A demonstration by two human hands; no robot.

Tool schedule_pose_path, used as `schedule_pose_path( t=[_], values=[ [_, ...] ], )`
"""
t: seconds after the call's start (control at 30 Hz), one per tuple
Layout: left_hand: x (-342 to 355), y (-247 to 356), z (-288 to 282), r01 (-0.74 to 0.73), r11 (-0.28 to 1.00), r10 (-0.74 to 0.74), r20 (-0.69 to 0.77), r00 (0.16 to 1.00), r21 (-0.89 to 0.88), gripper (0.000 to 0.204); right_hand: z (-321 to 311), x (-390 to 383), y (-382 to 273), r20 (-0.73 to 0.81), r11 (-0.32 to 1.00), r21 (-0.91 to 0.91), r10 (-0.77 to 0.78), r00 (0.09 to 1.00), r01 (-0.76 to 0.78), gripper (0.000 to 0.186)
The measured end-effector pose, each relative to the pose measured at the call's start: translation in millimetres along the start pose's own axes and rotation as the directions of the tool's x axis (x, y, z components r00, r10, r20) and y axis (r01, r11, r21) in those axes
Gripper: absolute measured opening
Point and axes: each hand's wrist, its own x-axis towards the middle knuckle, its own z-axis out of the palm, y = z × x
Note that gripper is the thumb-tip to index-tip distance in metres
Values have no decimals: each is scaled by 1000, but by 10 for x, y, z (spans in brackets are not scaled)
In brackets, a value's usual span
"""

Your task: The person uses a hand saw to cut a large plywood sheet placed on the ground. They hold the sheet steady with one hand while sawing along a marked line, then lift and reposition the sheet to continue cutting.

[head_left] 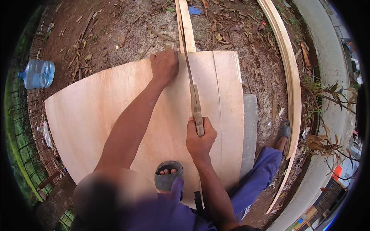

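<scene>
Head view, right hand: the right hand (201, 138) is clamping around the handle of a brown wooden-handled, thin-bladed handsaw (195, 104) pointing toward 12 o'clock.
Left hand: the left hand (165, 66), apart from the right, is pressing at 11 o'clock on a broad, pale plywood panel (115, 115).
Panel: it is lying beneath both hands, a grey sandal (168, 180) resting on it at 6 o'clock.
Cut: the blade is crossing the far edge; sawing seems underway, but cut length and remaining wood aren't showing clearly.
Surroundings: long pale wooden strips (293, 84) are lying at 2 o'clock, a clear blue plastic bottle (38, 74) at 10.
</scene>
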Motion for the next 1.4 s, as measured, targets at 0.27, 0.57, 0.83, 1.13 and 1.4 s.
schedule_pose_path(
  t=[0.27,0.57,0.83,1.13,1.4],
  values=[
    [-6,57,-51,19,1000,-19,2,1000,6,40,-963,-1234,-188,32,988,-96,127,991,-124,30],
    [29,17,32,-24,996,21,40,999,89,38,45,159,-187,-1,998,54,25,1000,-25,24],
    [9,-1,38,-41,997,40,6,999,65,36,-1009,-1468,-183,49,981,-100,169,984,-164,22],
    [69,-40,8,-14,996,11,28,1000,93,36,-27,135,-164,17,991,105,77,997,-79,25],
    [32,-32,107,-109,992,114,-97,989,56,36,-957,-1337,0,47,995,-73,78,996,-74,21]
  ],
)
